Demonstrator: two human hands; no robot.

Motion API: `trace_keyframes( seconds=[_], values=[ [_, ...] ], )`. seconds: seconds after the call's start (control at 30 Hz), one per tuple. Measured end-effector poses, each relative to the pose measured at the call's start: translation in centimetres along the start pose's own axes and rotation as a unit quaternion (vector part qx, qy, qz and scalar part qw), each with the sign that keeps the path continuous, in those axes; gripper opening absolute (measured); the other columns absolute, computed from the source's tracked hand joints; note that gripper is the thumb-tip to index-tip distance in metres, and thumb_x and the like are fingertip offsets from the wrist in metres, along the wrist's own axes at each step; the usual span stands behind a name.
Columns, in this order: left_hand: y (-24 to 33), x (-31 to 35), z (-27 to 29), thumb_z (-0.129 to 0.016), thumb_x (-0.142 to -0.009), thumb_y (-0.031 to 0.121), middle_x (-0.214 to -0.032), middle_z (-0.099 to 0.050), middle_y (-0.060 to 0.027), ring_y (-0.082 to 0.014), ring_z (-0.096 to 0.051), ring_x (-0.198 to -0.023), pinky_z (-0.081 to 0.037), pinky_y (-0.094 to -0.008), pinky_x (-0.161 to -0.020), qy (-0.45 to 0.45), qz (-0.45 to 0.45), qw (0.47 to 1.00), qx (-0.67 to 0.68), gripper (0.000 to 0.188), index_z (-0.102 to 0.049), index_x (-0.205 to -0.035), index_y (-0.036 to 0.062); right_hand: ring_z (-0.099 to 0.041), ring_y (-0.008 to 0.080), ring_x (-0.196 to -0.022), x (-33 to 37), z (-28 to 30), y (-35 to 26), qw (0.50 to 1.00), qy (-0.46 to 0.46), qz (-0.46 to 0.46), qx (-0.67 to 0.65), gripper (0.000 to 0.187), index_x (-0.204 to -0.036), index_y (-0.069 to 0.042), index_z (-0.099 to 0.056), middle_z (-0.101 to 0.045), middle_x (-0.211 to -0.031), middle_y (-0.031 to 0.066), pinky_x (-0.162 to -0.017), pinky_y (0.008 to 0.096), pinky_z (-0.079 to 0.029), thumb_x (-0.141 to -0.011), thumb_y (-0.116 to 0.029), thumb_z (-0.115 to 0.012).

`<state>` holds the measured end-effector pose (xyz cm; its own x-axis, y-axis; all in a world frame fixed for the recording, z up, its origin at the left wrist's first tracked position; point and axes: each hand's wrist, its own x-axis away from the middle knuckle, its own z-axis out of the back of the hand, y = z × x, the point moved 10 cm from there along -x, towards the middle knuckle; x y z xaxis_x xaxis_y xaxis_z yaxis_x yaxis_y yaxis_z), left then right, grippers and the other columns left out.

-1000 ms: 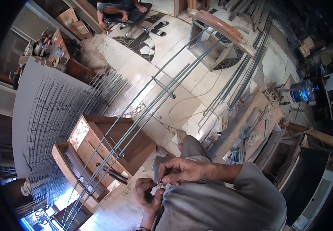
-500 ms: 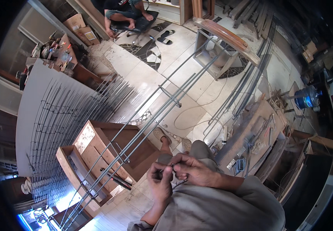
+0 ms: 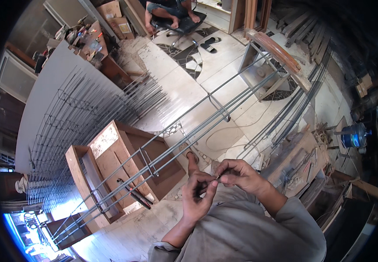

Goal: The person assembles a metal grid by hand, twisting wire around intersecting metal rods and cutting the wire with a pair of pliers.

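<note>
My left hand (image 3: 199, 191) and my right hand (image 3: 242, 176) meet in front of my lap, both closed in a pinch. Between their fingertips is a tiny dark wire-like piece (image 3: 218, 178), mostly hidden by the fingers. Beyond them a long frame of grey steel bars (image 3: 178, 148) runs diagonally, with bent stirrups around its bars. One end of it lies over a wooden cabinet (image 3: 152, 159), the other on a wooden-topped stand (image 3: 280, 54). Pincers with dark and red handles (image 3: 137, 197) rest on the cabinet, left of my hands.
Many welded or tied bars (image 3: 75, 118) stand stacked at left against a pale panel. Loose steel rods (image 3: 285, 115) lie on the floor at right, near a cluttered wooden bench (image 3: 300, 163) and a blue water bottle (image 3: 355, 135). Another person (image 3: 171, 13) sits on a black chair beyond.
The view has shifted, so the surroundings sit further right. My hands stay together, slightly raised and further from my body, fingers still pinching; the dark strand below my right hand no longer shows.
</note>
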<state>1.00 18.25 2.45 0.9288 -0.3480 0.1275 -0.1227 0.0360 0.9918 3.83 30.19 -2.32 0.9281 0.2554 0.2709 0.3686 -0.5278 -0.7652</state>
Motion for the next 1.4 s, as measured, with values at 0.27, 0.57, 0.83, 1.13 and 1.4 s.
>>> trace_keyframes(
  seconds=[0.27,0.57,0.83,1.13,1.4],
  values=[
    [0.3,-1.3,0.9,-0.073,-0.090,0.014,-0.089,-0.058,-0.0035,-0.0081,-0.053,-0.078,-0.042,-0.0216,-0.072,0.002,-0.043,0.996,0.083,0.020,-0.058,-0.089,0.0006,-0.045,0.0033,-0.068,-0.4,-2.1,-1.8,1.000,-0.019,0.017,0.007,0.019,-0.104,-0.004,-0.062,-0.057,-0.084,-0.0024,-0.060,0.0193,-0.036,-0.094,-0.019,-0.067],
    [0.8,-2.4,0.6,-0.070,-0.092,0.011,-0.088,-0.059,-0.0008,-0.0043,-0.052,-0.077,-0.040,-0.0192,-0.066,-0.015,-0.050,0.989,0.141,0.014,-0.061,-0.091,0.0007,-0.058,0.0057,-0.074,1.2,-1.5,-7.4,0.930,0.072,0.227,0.278,0.027,-0.112,-0.002,-0.061,-0.064,-0.100,0.0050,-0.068,0.0233,-0.047,-0.091,-0.015,-0.071],
    [1.2,-1.5,0.7,-0.068,-0.093,0.009,-0.086,-0.059,-0.0009,-0.0036,-0.051,-0.076,-0.038,-0.0190,-0.065,-0.022,-0.070,0.992,0.099,0.011,-0.062,-0.091,-0.0007,-0.053,0.0052,-0.081,0.8,-3.2,-5.6,0.953,0.016,0.183,0.241,0.026,-0.110,0.000,-0.059,-0.057,-0.096,0.0009,-0.070,0.0210,-0.044,-0.089,-0.008,-0.072],
    [-0.4,-1.4,0.2,-0.068,-0.093,0.009,-0.084,-0.058,0.0008,-0.0030,-0.051,-0.077,-0.039,-0.0187,-0.066,-0.060,-0.018,0.987,0.145,0.012,-0.059,-0.091,0.0006,-0.060,0.0168,-0.058,3.7,-6.6,-9.1,0.719,0.109,0.424,0.540,0.026,-0.099,-0.004,-0.063,-0.067,-0.083,0.0094,-0.053,0.0299,-0.048,-0.079,-0.007,-0.079],
    [0.5,-0.4,0.6,-0.068,-0.092,0.006,-0.089,-0.057,-0.0033,-0.0061,-0.055,-0.077,-0.043,-0.0203,-0.068,-0.011,-0.088,0.994,0.069,0.011,-0.059,-0.090,0.0008,-0.056,0.0143,-0.057,2.8,-4.6,-7.3,0.832,0.163,0.313,0.429,0.014,-0.090,-0.003,-0.060,-0.063,-0.076,0.0058,-0.055,0.0294,-0.046,-0.087,-0.010,-0.071]
  ],
)
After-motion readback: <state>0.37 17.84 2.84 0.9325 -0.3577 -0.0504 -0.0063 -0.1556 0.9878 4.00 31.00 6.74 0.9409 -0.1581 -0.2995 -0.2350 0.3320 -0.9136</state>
